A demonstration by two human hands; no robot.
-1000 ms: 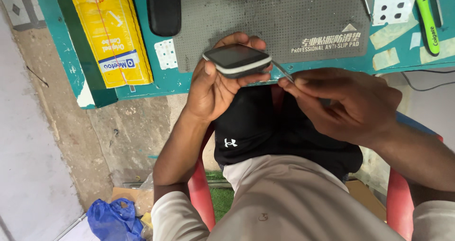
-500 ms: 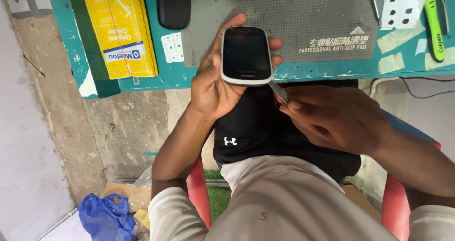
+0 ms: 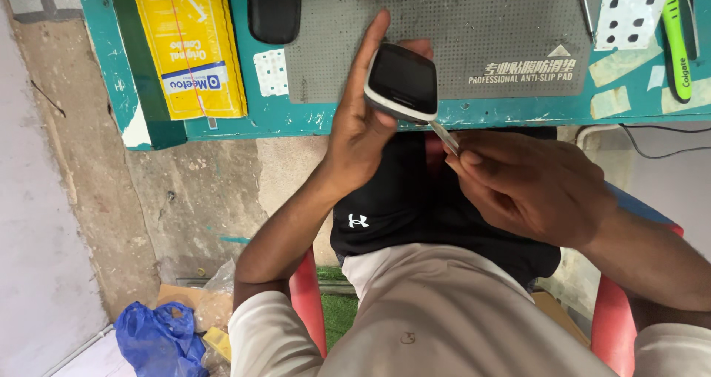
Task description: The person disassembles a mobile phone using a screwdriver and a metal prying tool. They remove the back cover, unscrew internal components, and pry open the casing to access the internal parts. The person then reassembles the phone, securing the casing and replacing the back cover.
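Phone (image 3: 404,81) tilted since; left hand (image 3: 363,129) grips it, right hand (image 3: 529,184) pinches metal tool (image 3: 444,136).

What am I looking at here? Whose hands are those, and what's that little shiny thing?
This picture comes from a camera worn on a person's head, looking down at their own lap and hands. The person sits on a red chair at a teal table. Their left hand holds a small phone with a dark screen and a pale rim. Their right hand pinches a thin metal tool whose tip touches the phone's lower edge. On the table lie a grey dotted mat, a yellow box, a black oblong object and a green-handled tool. On the floor sits a blue plastic bag.
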